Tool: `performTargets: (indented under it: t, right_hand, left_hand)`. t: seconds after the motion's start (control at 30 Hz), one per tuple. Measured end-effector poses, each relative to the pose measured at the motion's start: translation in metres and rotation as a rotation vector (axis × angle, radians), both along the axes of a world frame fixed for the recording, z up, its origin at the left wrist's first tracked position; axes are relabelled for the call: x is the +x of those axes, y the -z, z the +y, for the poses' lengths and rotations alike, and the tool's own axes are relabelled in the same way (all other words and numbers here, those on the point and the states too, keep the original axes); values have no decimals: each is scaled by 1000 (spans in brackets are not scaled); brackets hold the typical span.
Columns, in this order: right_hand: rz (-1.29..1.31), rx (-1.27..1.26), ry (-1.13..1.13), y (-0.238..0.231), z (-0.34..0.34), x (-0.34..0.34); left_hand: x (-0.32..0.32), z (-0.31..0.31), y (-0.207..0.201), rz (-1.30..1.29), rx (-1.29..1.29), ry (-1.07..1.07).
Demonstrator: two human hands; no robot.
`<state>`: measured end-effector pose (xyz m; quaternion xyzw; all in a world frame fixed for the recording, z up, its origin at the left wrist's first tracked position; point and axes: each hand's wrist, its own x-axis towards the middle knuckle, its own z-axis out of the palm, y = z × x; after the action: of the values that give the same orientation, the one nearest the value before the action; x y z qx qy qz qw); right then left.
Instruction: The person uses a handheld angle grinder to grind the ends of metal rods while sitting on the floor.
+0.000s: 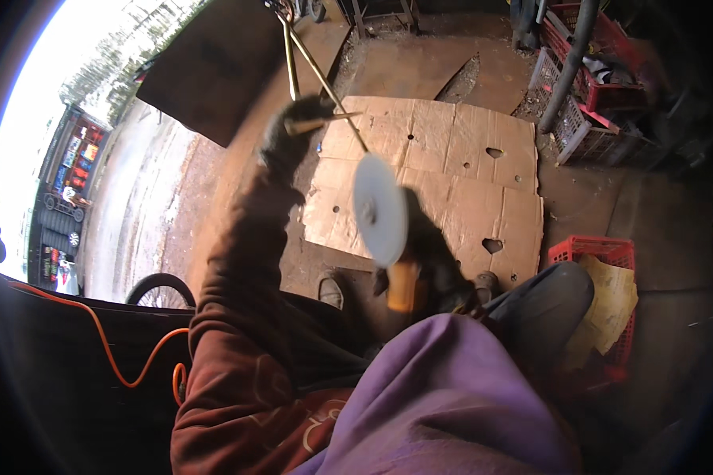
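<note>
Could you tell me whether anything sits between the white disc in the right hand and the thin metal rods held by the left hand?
Nothing visible does. The white disc in the right hand sits just below the metal rods, which the left hand holds; one rod runs down to the disc's upper edge, though contact is unclear.

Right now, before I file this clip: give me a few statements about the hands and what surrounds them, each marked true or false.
1. The left hand grips thin yellowish rods. True.
2. The right hand is bare. False: it wears a dark glove.
3. A pale round disc sits on the tool with an orange handle in the right hand. True.
4. The flattened cardboard on the ground has no holes. False: several holes show.
5. A red crate holds yellowish paper. True.
6. The cable at lower left is blue. False: it is orange.
</note>
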<state>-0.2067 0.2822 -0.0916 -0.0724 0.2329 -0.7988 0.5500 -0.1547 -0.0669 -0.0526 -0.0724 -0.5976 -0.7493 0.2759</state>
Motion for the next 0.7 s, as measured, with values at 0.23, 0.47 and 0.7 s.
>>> performTargets:
  t: [0.23,0.47,0.7]
  right_hand:
    - [270,61,87,-35,22,-59]
    - [298,94,71,-27,-7,-57]
    - [684,81,0,-24,-15,-55]
  left_hand:
    - [24,23,-136,-24,-21,-230]
    - [38,42,-179,-81,-16,-267]
    - [31,36,-127,-685,280,-90]
